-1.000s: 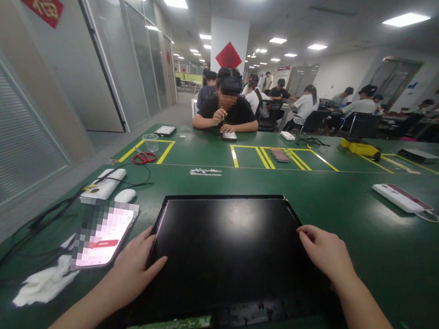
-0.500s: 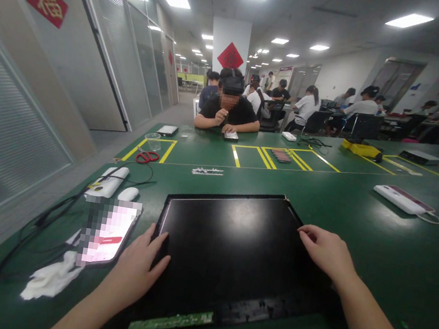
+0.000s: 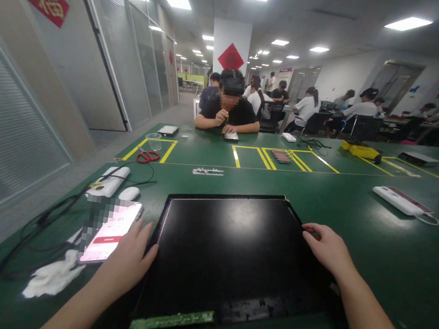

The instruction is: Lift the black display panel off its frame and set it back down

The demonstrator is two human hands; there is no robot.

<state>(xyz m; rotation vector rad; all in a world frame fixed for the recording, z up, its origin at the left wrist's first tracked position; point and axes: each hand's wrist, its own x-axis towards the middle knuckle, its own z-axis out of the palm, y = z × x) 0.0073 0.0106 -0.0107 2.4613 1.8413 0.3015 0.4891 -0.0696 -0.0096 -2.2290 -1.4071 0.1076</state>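
Observation:
A black LCD display panel (image 3: 227, 243) lies flat on the green table in front of me, with a green circuit board strip (image 3: 172, 321) along its near edge. My left hand (image 3: 128, 253) is open beside the panel's left edge, fingers apart, the thumb close to the frame. Just left of that hand lies a phone (image 3: 108, 238) with a lit pink and white screen. At the right edge of the panel, my right hand (image 3: 328, 251) is closed with thumb and fingertips on the frame.
Crumpled tissue (image 3: 54, 274), black cables (image 3: 42, 220), a white mouse (image 3: 129, 193) and red-handled scissors (image 3: 148, 157) lie on the left. A white power bank (image 3: 403, 202) sits to the right. Across the table a person (image 3: 229, 105) handles a small device.
My left hand has moved left, its fingers coming off the panel's surface toward the phone. My right hand has shifted slightly along the right edge. The panel stays about where it was.

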